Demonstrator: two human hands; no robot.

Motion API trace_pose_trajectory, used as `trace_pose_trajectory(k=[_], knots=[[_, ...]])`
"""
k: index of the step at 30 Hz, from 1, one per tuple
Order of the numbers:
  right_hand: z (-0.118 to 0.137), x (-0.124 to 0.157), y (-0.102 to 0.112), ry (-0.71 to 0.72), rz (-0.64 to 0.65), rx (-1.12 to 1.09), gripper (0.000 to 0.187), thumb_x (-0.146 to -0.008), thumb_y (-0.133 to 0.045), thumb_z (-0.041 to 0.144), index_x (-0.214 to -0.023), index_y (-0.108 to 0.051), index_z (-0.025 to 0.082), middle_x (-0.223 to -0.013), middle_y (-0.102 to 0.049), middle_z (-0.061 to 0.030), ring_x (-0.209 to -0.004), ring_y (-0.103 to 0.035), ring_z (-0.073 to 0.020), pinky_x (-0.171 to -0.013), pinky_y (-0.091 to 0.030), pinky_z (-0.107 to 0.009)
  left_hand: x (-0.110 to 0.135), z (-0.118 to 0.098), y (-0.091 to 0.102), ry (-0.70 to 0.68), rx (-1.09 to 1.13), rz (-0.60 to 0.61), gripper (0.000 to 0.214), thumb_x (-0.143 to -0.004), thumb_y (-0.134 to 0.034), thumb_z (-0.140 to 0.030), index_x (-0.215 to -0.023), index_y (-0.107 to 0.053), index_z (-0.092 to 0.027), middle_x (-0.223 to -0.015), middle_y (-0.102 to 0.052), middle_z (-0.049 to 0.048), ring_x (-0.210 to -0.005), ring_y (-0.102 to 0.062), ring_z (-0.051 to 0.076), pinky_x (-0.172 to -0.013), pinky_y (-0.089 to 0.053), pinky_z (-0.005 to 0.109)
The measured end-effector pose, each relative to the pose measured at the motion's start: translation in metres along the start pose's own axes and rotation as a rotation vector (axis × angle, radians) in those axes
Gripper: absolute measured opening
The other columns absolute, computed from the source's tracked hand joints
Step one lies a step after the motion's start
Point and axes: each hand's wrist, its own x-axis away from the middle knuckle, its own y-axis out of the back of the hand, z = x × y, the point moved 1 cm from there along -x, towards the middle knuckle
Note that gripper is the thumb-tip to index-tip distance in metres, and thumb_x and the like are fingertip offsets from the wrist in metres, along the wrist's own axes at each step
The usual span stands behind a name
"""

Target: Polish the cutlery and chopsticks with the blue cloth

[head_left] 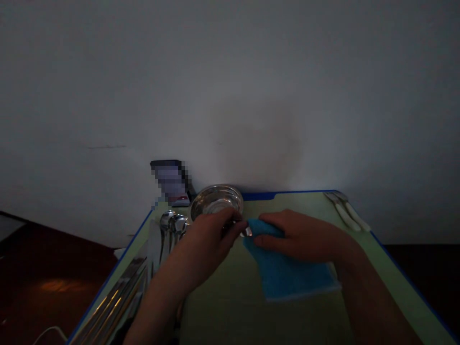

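Observation:
Over the middle of the table, my left hand [219, 232] is closed with thumb and fingers on a small shiny metal utensil [247, 232]. Most of that utensil is hidden by fingers and cloth, so its kind cannot be made out. My right hand [287, 235] grips a blue cloth [294, 280], folded up near the metal piece, with its lower part hanging down. Just behind my left hand stands a round stainless steel bowl [217, 194]. Several metal spoons [167, 220] lie beside my left forearm, partly covered by it.
A phone [170, 179] leans upright at the back left of the light green table [223, 306]. Forks with white handles [347, 213] lie at the back right. Long flat metal cutlery [115, 297] runs along the left edge. A pale wall [251, 96] rises behind the table.

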Motion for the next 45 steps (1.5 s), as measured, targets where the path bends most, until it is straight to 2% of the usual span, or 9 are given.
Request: trace_pose_trajectory(k=[3, 6, 9, 16, 24, 35, 37, 42, 45], knots=[[0.007, -0.006, 0.003, 0.045, -0.082, -0.045, 0.029, -0.084, -0.042, 0.046, -0.095, -0.055, 0.022, -0.086, -0.062, -0.0017, -0.075, -0.055, -0.0153, -0.064, -0.037, -0.027, 0.001, -0.003, 0.007, 0.053, 0.090, -0.181, 0.020, -0.085, -0.046, -0.037, -0.090, -0.055, -0.020, -0.075, -0.065, 0.0000, -0.064, -0.059, 0.015, -0.058, -0.044, 0.026], [0.013, -0.007, 0.007, 0.050, -0.156, -0.052, 0.029, -0.084, -0.042, 0.046, -0.097, -0.054, 0.022, -0.086, -0.062, -0.0019, -0.074, -0.055, -0.0152, -0.064, -0.037, -0.027, 0.005, -0.008, 0.009, 0.059, 0.123, -0.252, 0.033, -0.084, -0.050, -0.035, -0.115, -0.044, -0.023, -0.096, -0.065, 0.0037, -0.077, -0.062, 0.018, -0.066, -0.048, 0.029], [0.013, -0.006, 0.007, 0.048, -0.168, -0.025, 0.029, -0.084, -0.043, 0.047, -0.095, -0.055, 0.023, -0.082, -0.061, -0.0016, -0.072, -0.055, -0.0151, -0.063, -0.037, -0.027, 0.009, -0.008, 0.008, -0.015, 0.099, -0.185, 0.035, -0.085, -0.049, -0.032, -0.119, -0.041, -0.029, -0.109, -0.061, 0.0030, -0.089, -0.061, 0.019, -0.075, -0.048, 0.032], [0.010, 0.003, 0.006, 0.040, -0.093, 0.048, 0.028, -0.084, -0.042, 0.047, -0.093, -0.056, 0.025, -0.078, -0.060, -0.0009, -0.071, -0.055, -0.0145, -0.060, -0.037, -0.025, 0.010, -0.001, 0.011, -0.101, 0.054, -0.055, 0.024, -0.084, -0.052, -0.033, -0.108, -0.049, -0.032, -0.102, -0.064, -0.0032, -0.088, -0.062, 0.017, -0.073, -0.047, 0.027], [0.028, 0.010, 0.000, 0.072, -0.236, 0.144, 0.017, -0.083, -0.045, 0.032, -0.090, -0.055, 0.020, -0.076, -0.058, -0.0019, -0.067, -0.051, -0.0130, -0.059, -0.035, -0.025, 0.011, -0.014, 0.011, -0.146, 0.051, -0.057, 0.014, -0.086, -0.047, -0.032, -0.098, -0.050, -0.026, -0.091, -0.065, -0.0011, -0.081, -0.061, 0.017, -0.069, -0.045, 0.028], [0.048, 0.010, -0.015, 0.143, -0.159, 0.222, 0.025, -0.088, -0.037, 0.035, -0.100, -0.052, 0.019, -0.086, -0.060, -0.0038, -0.074, -0.054, -0.0142, -0.067, -0.038, -0.027, 0.021, -0.009, 0.035, -0.209, -0.014, 0.001, 0.010, -0.082, -0.051, -0.029, -0.083, -0.055, -0.020, -0.076, -0.064, -0.0005, -0.071, -0.060, 0.015, -0.060, -0.042, 0.023], [0.053, 0.015, -0.017, 0.122, -0.121, 0.237, 0.027, -0.088, -0.036, 0.038, -0.098, -0.053, 0.019, -0.085, -0.060, -0.0037, -0.073, -0.054, -0.0143, -0.066, -0.039, -0.027, 0.028, -0.007, 0.040, -0.187, 0.041, 0.054, 0.011, -0.083, -0.050, -0.030, -0.084, -0.053, -0.020, -0.074, -0.063, -0.0015, -0.066, -0.060, 0.013, -0.057, -0.042, 0.021], [0.055, 0.034, -0.016, -0.027, 0.121, 0.236, 0.039, -0.086, -0.035, 0.049, -0.098, -0.055, 0.019, -0.086, -0.062, -0.0054, -0.074, -0.057, -0.0168, -0.063, -0.041, -0.029, 0.045, 0.002, 0.045, -0.173, 0.165, 0.248, 0.008, -0.084, -0.049, -0.027, -0.083, -0.049, -0.020, -0.071, -0.061, -0.0039, -0.060, -0.057, 0.009, -0.052, -0.041, 0.018], [0.051, 0.044, -0.011, -0.056, 0.133, 0.209, 0.041, -0.084, -0.037, 0.052, -0.105, -0.055, 0.021, -0.093, -0.062, -0.0050, -0.080, -0.058, -0.0180, -0.067, -0.043, -0.030, 0.049, 0.005, 0.045, -0.167, 0.168, 0.296, 0.008, -0.086, -0.046, -0.027, -0.084, -0.049, -0.020, -0.070, -0.060, -0.0037, -0.060, -0.056, 0.010, -0.053, -0.041, 0.018]])
